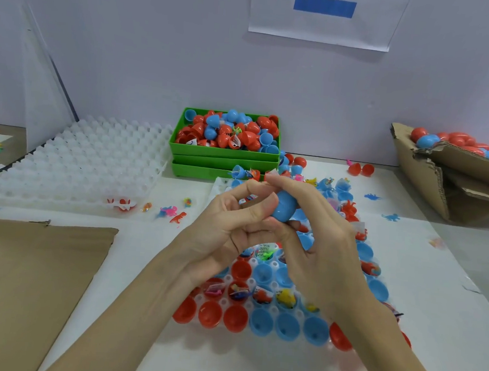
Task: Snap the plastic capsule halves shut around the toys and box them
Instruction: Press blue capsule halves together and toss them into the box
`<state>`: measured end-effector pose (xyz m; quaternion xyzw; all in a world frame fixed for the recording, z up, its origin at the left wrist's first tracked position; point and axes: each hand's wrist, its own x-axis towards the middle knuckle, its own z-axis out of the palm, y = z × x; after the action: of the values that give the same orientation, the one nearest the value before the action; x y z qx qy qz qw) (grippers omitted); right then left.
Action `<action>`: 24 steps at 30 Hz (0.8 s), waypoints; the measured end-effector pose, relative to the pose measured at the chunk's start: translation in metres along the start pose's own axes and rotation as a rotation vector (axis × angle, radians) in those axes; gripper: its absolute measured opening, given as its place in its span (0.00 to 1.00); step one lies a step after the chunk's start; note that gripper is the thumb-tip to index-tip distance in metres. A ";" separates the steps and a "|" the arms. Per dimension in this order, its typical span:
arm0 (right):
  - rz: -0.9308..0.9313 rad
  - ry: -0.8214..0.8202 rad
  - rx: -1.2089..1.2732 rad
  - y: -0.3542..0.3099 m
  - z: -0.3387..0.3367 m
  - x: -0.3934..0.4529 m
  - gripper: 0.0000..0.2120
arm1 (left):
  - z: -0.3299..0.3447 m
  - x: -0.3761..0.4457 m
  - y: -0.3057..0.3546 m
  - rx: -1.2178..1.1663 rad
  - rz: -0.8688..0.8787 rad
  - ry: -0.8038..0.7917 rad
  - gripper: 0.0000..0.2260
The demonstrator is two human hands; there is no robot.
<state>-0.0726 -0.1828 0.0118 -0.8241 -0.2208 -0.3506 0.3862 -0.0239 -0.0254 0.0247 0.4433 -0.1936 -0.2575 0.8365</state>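
**Blue capsule squeezed between two hands above the sorting tray**

A person holds a blue capsule point(285, 206) at chest height over the white tray point(254, 337) of open red and blue halves. The right hand point(317, 249) curls its fingers around the capsule from the right, while the left hand point(234, 228) pinches it from the left, thumb on top. The capsule's long axis appears to tilt up and to the right. Its seam is hidden by the fingers, so whether the halves have closed cannot be told. The cardboard box point(431, 170) of finished capsules sits well away on the right, nearer the right hand.
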 end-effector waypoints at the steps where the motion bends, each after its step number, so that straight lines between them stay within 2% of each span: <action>1: 0.001 -0.005 0.022 0.000 0.001 0.000 0.24 | 0.000 0.000 0.000 0.010 0.014 0.005 0.15; 5: 0.051 0.013 0.104 -0.002 0.005 0.001 0.29 | 0.003 -0.001 0.004 0.013 0.137 -0.021 0.14; 7: 0.066 0.053 0.082 -0.003 0.004 0.002 0.28 | 0.002 -0.002 0.007 0.035 0.206 -0.047 0.16; 12: 0.098 0.060 0.080 -0.007 0.005 0.002 0.28 | -0.004 -0.005 0.009 0.250 0.336 -0.078 0.17; 16: 0.088 0.077 0.050 -0.009 0.004 0.001 0.26 | -0.008 -0.006 0.013 0.476 0.397 -0.026 0.19; 24: 0.037 0.122 -0.015 -0.006 0.005 -0.001 0.24 | -0.001 -0.009 0.012 0.609 0.554 0.026 0.17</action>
<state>-0.0756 -0.1755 0.0119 -0.8080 -0.1791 -0.3946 0.3991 -0.0269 -0.0135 0.0333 0.6050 -0.3623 0.0521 0.7071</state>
